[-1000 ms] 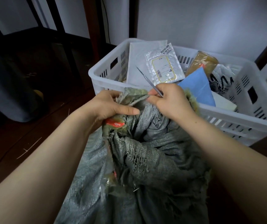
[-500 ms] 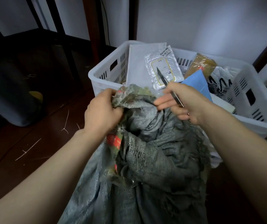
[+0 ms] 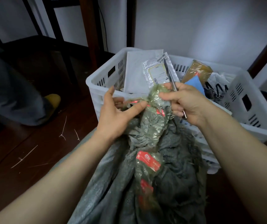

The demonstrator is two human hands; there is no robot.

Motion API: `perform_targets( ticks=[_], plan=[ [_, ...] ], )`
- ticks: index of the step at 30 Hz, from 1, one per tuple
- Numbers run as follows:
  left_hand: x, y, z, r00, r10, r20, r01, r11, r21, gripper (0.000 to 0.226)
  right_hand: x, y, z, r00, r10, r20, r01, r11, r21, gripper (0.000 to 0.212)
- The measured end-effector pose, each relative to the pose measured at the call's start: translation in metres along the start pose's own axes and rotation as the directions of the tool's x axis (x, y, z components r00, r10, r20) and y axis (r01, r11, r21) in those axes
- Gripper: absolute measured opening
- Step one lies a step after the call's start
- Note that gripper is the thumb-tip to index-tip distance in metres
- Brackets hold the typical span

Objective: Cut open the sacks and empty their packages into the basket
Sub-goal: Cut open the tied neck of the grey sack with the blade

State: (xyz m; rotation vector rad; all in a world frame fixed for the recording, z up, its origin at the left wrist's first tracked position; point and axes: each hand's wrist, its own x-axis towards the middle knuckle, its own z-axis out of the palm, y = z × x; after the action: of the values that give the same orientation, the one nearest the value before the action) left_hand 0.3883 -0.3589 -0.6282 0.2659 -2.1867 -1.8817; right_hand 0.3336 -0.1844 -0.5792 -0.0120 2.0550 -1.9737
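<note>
A grey woven sack [image 3: 170,183] stands in front of me, its neck bunched and wrapped in greenish clear tape with red labels [image 3: 155,115]. My left hand [image 3: 116,113] is spread beside the neck, and its thumb touches the tape. My right hand [image 3: 191,104] grips a slim knife [image 3: 169,73] with the blade pointing up, while its thumb and forefinger rest against the taped top. Behind the sack stands the white basket [image 3: 258,126]. It holds a white mailer [image 3: 136,70], a silver mailer [image 3: 155,71], a brown package [image 3: 197,70] and a blue one [image 3: 195,84].
Another person's jeans leg and yellow shoe [image 3: 52,101] stand on the dark wooden floor at the left. Pale cut strips [image 3: 63,135] lie on the floor near the sack. Dark wooden furniture legs [image 3: 90,29] rise behind, against a white wall.
My left hand has let go of the sack's neck and spread its fingers. My right hand has moved onto the taped top, and the knife blade has swung upright.
</note>
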Motion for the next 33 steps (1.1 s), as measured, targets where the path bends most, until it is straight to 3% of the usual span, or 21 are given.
perform_targets(
  ticks=[1, 4, 8, 10, 13, 15, 17, 20, 23, 26, 28, 33],
  plan=[
    [0.002, -0.001, -0.002, 0.999, -0.003, 0.048, 0.004, 1.000, -0.009, 0.085, 0.000, -0.001, -0.001, 1.000, -0.016, -0.019, 0.016, 1.000, -0.018, 0.020],
    [0.004, -0.008, -0.006, 0.986, 0.111, 0.123, -0.129, 0.980, 0.149, 0.026, 0.001, -0.003, -0.001, 0.997, -0.058, -0.050, 0.053, 0.995, -0.090, 0.020],
    [0.012, -0.009, -0.015, 0.990, 0.126, 0.062, -0.134, 0.979, 0.154, 0.025, 0.002, -0.007, 0.006, 0.989, -0.124, -0.077, 0.101, 0.962, -0.255, 0.015],
    [0.017, -0.004, -0.024, 0.963, 0.263, 0.064, -0.271, 0.927, 0.260, 0.020, 0.004, -0.009, 0.008, 0.984, -0.142, -0.112, 0.102, 0.947, -0.304, 0.016],
    [0.018, -0.004, -0.033, 0.890, 0.437, 0.128, -0.451, 0.806, 0.384, 0.015, 0.005, -0.007, 0.013, 0.983, -0.106, -0.147, 0.062, 0.958, -0.280, 0.016],
    [0.019, -0.006, -0.035, 0.883, 0.457, 0.105, -0.461, 0.805, 0.373, 0.017, 0.004, -0.006, 0.016, 0.985, -0.075, -0.156, 0.039, 0.974, -0.222, 0.016],
    [0.016, -0.003, -0.030, 0.922, 0.386, 0.015, -0.370, 0.871, 0.322, 0.024, 0.003, -0.005, 0.018, 0.987, -0.047, -0.156, 0.026, 0.990, -0.136, 0.021],
    [-0.001, 0.010, -0.012, 0.982, 0.124, -0.145, -0.093, 0.975, 0.203, 0.042, 0.001, -0.006, 0.020, 0.993, -0.005, -0.121, -0.003, 0.997, -0.072, 0.019],
    [-0.011, 0.018, 0.007, 0.992, -0.084, -0.095, 0.095, 0.989, 0.117, 0.081, 0.003, -0.009, 0.018, 0.994, -0.003, -0.113, 0.000, 1.000, -0.022, 0.026],
    [-0.007, 0.022, 0.015, 0.961, -0.256, 0.101, 0.270, 0.950, -0.158, 0.114, 0.004, -0.008, 0.018, 0.991, -0.017, -0.134, 0.015, 1.000, -0.020, 0.028],
    [-0.006, 0.022, 0.020, 0.955, -0.256, 0.153, 0.287, 0.929, -0.235, 0.112, 0.004, -0.006, 0.019, 0.992, -0.023, -0.120, 0.020, 1.000, -0.023, 0.025],
    [0.001, 0.019, 0.011, 0.976, -0.209, 0.063, 0.219, 0.935, -0.279, 0.093, 0.008, -0.002, 0.010, 0.980, -0.043, -0.194, 0.028, 0.996, -0.079, 0.019]
  ],
)
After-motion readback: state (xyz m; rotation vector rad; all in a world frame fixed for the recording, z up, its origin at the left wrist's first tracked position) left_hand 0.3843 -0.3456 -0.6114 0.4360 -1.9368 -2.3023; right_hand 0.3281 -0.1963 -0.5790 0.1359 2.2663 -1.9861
